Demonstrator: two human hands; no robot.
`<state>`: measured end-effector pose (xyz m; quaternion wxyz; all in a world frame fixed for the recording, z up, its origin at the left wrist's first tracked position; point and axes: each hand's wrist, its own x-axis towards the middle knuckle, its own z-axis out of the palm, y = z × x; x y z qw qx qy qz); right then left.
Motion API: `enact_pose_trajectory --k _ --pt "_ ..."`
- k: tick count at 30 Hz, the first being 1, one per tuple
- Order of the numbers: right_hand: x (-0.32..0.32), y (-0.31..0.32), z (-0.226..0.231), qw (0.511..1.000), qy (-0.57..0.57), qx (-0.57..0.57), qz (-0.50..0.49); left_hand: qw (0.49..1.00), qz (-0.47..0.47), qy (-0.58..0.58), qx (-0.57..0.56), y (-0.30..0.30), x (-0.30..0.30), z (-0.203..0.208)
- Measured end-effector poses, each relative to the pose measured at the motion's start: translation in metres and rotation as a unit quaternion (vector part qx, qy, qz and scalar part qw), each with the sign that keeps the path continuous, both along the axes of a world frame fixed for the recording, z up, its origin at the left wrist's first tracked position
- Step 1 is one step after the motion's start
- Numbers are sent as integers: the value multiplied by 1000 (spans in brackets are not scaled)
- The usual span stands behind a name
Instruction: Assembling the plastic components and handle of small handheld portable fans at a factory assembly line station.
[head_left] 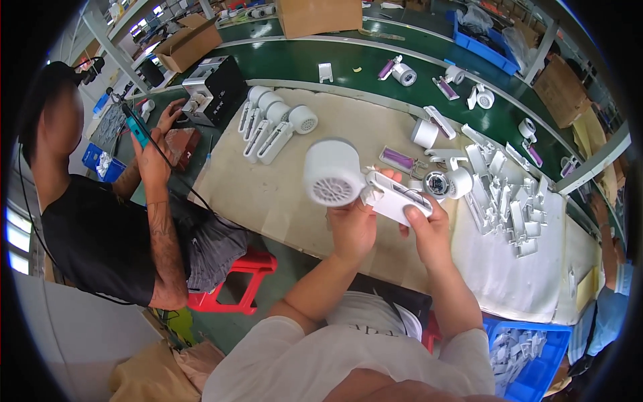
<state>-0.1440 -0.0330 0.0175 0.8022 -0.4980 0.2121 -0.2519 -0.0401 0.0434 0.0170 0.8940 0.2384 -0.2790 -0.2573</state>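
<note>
A white handheld fan (333,175) with a round grilled head is held up over the table, its handle pointing right. My left hand (355,231) is closed around the neck and near end of the handle, from below. My right hand (432,234) grips the far end, thumb on top; a slot with what looks like a wire shows along the handle. Just beyond lies an open handle with a purple battery (400,159). Beside my right hand are a fan head with a dark round face (437,183) and another white fan head (459,182).
Several white fans (276,120) stand grouped at left; white handle shells (516,201) are heaped at right. Beyond runs a green conveyor (281,59) carrying fan parts. At left a co-worker holds a teal screwdriver (137,127) near a black machine (224,87). A blue bin (559,342) is at lower right.
</note>
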Motion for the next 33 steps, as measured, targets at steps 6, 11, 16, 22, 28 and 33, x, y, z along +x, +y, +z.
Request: enact_pose_trajectory --k 6,11,16,22,28,33 --pt "16 -19 39 778 -107 -592 -182 998 -42 -14 -34 -5 15 34" --pt "48 -33 15 905 132 -404 -8 995 -43 -5 85 -27 73 12" --pt "87 -81 30 725 197 -660 22 650 176 -528 517 -28 142 -5" --pt "238 -166 -7 743 170 -645 56 476 259 -535 648 -34 193 -46" --pt "385 -187 -51 664 224 -712 45 465 311 -574 598 -30 192 -46" --pt "407 -205 -42 537 284 -788 98 523 267 -538 604 -25 194 -37"
